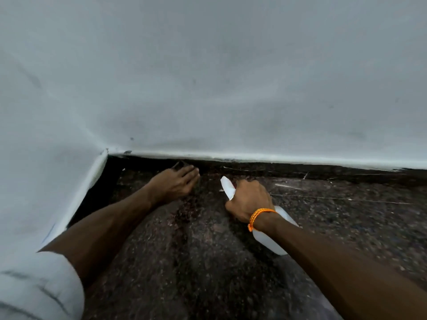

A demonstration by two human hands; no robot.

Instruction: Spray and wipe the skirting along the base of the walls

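Note:
The dark skirting (277,170) runs along the foot of the pale wall and turns at the corner on the left. My left hand (175,184) reaches to the skirting just right of that corner, fingers fairly straight, their tips against a small dark thing (179,164) that may be a cloth; blur hides what it is. My right hand (250,200) grips a white spray bottle (269,241) by its neck. The bottle's nozzle (226,187) points up and left at the skirting, a short way from it. An orange cord is tied round my right wrist.
The floor (208,262) is dark speckled stone, with pale scratch lines to the right of my right hand. The two pale walls (208,88) meet at a corner (106,152) at left. A light rolled-up sleeve covers my left upper arm at the lower left.

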